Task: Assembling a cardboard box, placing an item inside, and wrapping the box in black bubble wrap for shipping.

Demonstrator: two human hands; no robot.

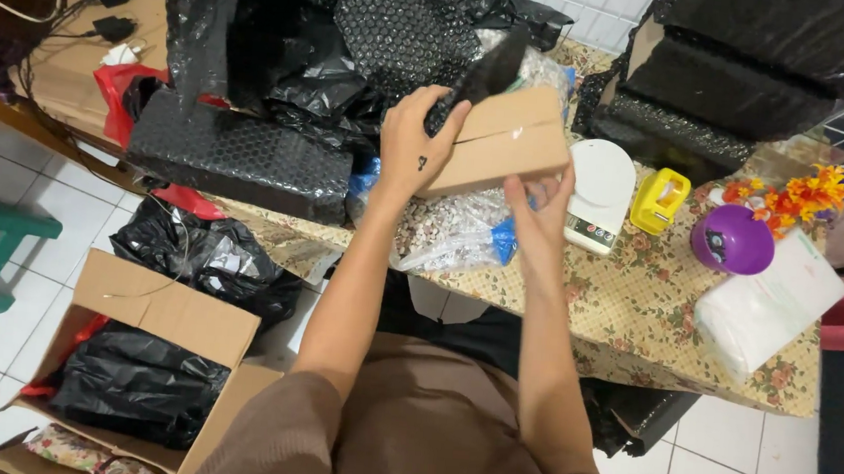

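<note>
A small brown cardboard box (510,139) is held up over the table between both my hands. My left hand (414,141) grips its left end, fingers over the top, touching a strip of black bubble wrap (485,71) that hangs behind the box. My right hand (541,211) holds the box from underneath at its near right corner. Below the box lies a clear plastic bag (453,231) of small pale pieces with a blue end.
The floral-cloth table (637,304) carries a white kitchen scale (601,191), yellow tape dispenser (660,201), purple bowl (733,238), white packet (768,304), and black bubble-wrapped parcels (248,153). An open carton (146,366) with black bags stands on the tiled floor at left.
</note>
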